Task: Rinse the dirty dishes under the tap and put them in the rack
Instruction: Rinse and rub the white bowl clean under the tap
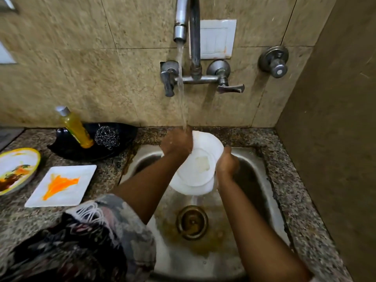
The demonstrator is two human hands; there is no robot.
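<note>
A round white plate is held tilted over the steel sink, under running water from the tap. My left hand grips the plate's upper left rim, where the stream lands on it. My right hand holds the plate's right edge. A faint yellowish smear shows at the plate's middle. On the counter to the left lie a square white plate smeared with orange sauce and a round yellow-rimmed plate with food remains.
A black dish behind the plates holds a yellow soap bottle and a steel scrubber. Tap handles and a valve stick out from the tiled wall. The brass drain sits mid-sink. A wall closes the right side.
</note>
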